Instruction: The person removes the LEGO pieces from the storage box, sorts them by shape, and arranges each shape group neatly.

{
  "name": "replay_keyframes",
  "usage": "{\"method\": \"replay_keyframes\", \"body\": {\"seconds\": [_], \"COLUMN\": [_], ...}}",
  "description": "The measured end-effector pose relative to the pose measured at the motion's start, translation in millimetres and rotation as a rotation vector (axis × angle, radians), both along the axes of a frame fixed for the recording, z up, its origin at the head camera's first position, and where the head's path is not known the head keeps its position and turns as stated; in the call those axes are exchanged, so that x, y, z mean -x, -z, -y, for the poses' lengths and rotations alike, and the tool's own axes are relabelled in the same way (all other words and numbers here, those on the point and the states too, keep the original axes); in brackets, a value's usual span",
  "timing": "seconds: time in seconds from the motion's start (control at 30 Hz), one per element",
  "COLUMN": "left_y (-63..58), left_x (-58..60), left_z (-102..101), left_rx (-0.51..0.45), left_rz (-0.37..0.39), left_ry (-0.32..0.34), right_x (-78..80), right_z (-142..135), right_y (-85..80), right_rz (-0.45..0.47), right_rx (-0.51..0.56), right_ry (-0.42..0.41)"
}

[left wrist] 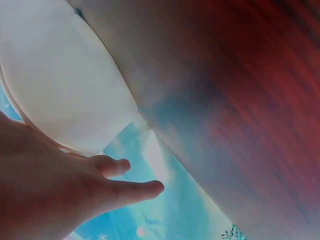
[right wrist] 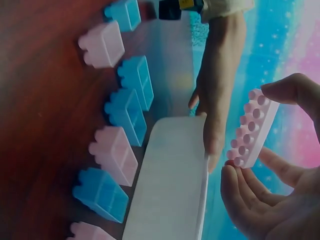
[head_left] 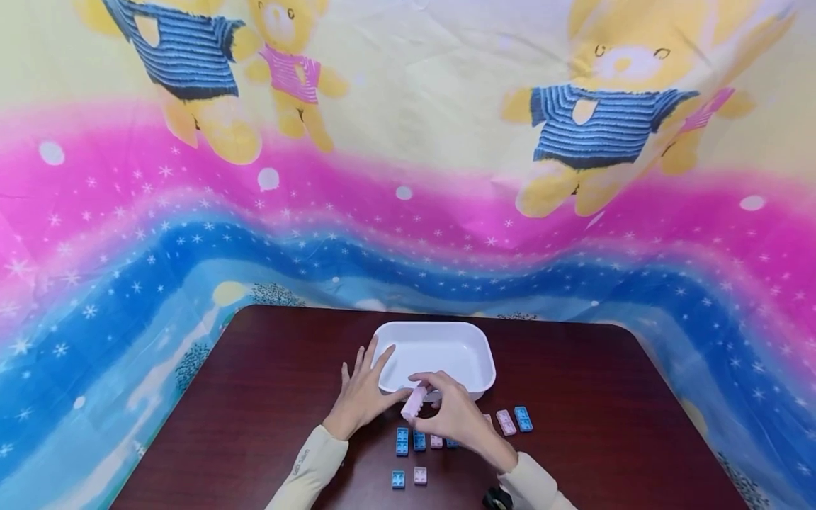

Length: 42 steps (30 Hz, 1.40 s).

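Observation:
My right hand (head_left: 454,416) pinches a long pink toy brick (head_left: 414,402) above the near edge of a white plastic tub (head_left: 440,353). In the right wrist view, thumb and fingers grip the pink brick (right wrist: 254,129) by its ends, its double row of studs facing the table. The left hand (head_left: 362,398) lies against the tub's left side with fingers spread and straight. Its thumb reaches toward the brick; whether they touch, I cannot tell. The left wrist view shows the left hand (left wrist: 55,185) beside the tub's wall (left wrist: 70,75).
Closer to me, blue bricks (head_left: 401,441) and pink bricks (head_left: 506,423) stand in a row, partly covered by the right hand. A small blue brick (head_left: 398,479) and a small pink brick (head_left: 420,475) sit nearer still. Behind the dark wooden table (head_left: 268,368) hangs a bear-print cloth (head_left: 408,227).

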<state>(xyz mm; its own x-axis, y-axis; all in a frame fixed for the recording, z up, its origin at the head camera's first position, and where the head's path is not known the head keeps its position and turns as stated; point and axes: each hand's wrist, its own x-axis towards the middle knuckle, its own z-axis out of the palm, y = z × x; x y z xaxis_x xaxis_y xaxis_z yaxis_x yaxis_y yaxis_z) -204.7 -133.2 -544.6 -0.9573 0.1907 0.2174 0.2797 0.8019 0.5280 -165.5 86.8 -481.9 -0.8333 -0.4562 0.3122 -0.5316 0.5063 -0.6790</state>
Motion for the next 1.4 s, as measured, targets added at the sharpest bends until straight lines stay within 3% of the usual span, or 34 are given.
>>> {"method": "replay_keyframes", "body": {"seconds": [0.23,0.43,0.63,0.7,0.8,0.9,1.0,1.13,1.3,1.4], "left_y": [-1.5,-2.6,-1.8,-2.0,-2.0,-2.2,-2.9,-4.6,-4.0,-3.4], "left_x": [-0.5,-1.1,-1.3,-2.1,-2.4,-2.2,-1.7,-2.0,-1.5,-0.9], "left_z": [2,2,2,2,2,2,1,2,2,1], "left_rx": [0.017,0.037,0.035,0.026,0.021,0.019,0.026,0.022,0.022,0.019], "left_rz": [-0.023,0.01,0.009,0.004,0.004,0.005,0.008,0.009,0.013,0.011], "left_ry": [0.009,-0.002,-0.004,-0.005,-0.004,-0.006,-0.009,-0.01,-0.011,-0.012], "right_x": [-23.0,-45.8,-62.0,-60.4,-51.2,-44.2,-45.4,-60.8,-89.2,-96.3], "right_z": [-3,-1,3,3,2,1,1,7,19,22], "right_y": [3.5,7.7,19.0,35.5,80.5,124.7,144.3,135.5,90.3,82.1], "right_rz": [0.024,0.043,0.137,0.155,0.132,0.037,0.029,-0.016,-0.12,-0.203], "right_rx": [-0.02,-0.003,-0.037,-0.025,-0.001,-0.035,-0.065,-0.032,0.048,0.023], "right_ry": [-0.063,-0.161,-0.275,-0.328,-0.385,-0.397,-0.398,-0.416,-0.426,-0.452]}}
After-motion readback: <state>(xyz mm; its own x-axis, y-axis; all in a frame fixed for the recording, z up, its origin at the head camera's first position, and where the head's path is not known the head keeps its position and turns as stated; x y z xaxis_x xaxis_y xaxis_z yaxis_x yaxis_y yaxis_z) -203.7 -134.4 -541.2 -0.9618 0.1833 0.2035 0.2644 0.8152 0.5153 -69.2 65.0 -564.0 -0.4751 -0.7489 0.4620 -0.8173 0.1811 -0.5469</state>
